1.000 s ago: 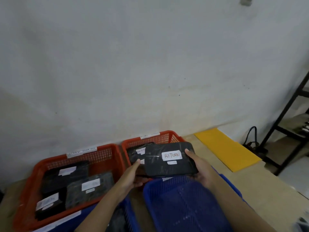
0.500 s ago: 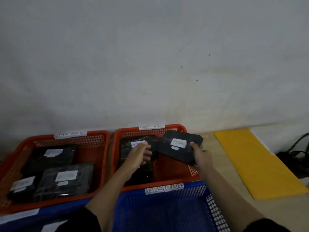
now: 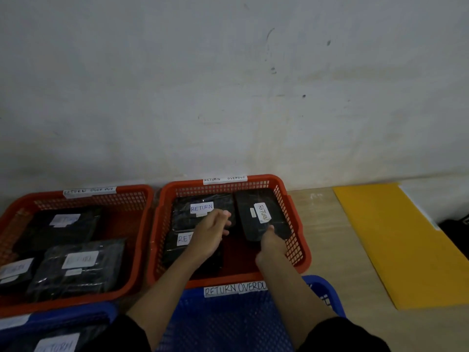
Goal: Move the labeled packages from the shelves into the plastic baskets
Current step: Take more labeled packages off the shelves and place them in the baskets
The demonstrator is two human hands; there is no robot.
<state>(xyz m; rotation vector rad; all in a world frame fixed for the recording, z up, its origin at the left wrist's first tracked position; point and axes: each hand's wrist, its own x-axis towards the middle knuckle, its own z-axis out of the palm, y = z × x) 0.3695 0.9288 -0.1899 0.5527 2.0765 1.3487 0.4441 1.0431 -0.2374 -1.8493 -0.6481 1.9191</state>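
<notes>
The right orange basket point(image 3: 295, 240), tagged "RETURN OVERDUE", holds a black wrapped package labelled RETURN point(image 3: 261, 212) lying along its right side. My right hand point(image 3: 270, 241) grips that package's near end, thumb on top. Two more black RETURN packages point(image 3: 203, 208) point(image 3: 181, 240) lie in the basket's left half. My left hand point(image 3: 210, 233) hovers over them with fingers loosely curled, holding nothing.
A second orange basket point(image 3: 142, 232) on the left holds three black labelled packages. Two blue baskets point(image 3: 228, 323) point(image 3: 63, 312) stand nearer me; the left one holds a RETURN package. A yellow folder point(image 3: 396, 245) lies on the wooden surface to the right. A white wall stands behind.
My right hand has carried the package forward and down into the right orange basket and turned it lengthwise. My left hand let go of it and moved over the other packages.
</notes>
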